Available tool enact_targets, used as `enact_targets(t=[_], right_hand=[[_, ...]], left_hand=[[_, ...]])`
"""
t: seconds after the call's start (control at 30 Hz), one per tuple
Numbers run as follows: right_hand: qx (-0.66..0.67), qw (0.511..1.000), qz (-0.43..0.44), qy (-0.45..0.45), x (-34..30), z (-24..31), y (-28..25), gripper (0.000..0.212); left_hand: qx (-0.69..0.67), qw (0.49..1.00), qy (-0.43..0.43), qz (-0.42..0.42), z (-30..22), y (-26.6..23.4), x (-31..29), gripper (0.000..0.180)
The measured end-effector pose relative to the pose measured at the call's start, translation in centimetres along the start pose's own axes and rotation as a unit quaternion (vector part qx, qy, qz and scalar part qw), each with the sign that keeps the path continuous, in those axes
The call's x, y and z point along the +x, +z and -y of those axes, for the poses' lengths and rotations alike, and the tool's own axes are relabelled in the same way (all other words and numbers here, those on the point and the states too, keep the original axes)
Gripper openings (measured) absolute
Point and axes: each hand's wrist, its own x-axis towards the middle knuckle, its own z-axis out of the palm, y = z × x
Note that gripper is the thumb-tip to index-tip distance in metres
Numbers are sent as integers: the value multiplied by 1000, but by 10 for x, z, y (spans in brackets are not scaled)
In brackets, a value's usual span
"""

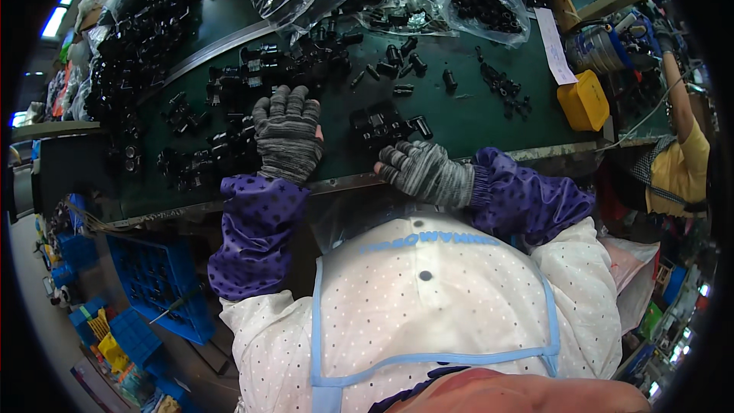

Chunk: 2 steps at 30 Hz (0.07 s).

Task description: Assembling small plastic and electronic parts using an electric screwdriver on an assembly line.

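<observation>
My left hand (289, 136), in a grey striped glove, lies palm down on the bench. Its fingers stretch forward beside a group of black binocular-like parts (233, 145), and the thumb is at its right side. My right hand (428, 173), gloved the same way, is at the bench's front edge with its fingers curled; what they hold, if anything, is hidden. Just beyond its knuckles sits a black binocular-like assembly (377, 127) with a short cylinder (420, 127) at its right end. Both forearms wear purple patterned sleeves.
Loose black cylinders (450, 80) and small black pieces (501, 82) lie farther back on the green bench (489, 126). Clear plastic bags (489, 4) of parts stand behind. A yellow container (582, 102) is at right, near another person's arm (679, 95). Black parts (145, 46) pile up left.
</observation>
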Motion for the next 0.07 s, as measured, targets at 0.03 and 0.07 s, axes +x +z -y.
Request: enact_targets(t=[0.03,0.07], right_hand=[[74,997,11,15,-3,0,-4,32],[147,988,22,31,-5,-1,-9,35]], left_hand=[[11,999,-30,35,-1,-4,0,47],[-52,998,-25,15,-5,-9,1,49]])
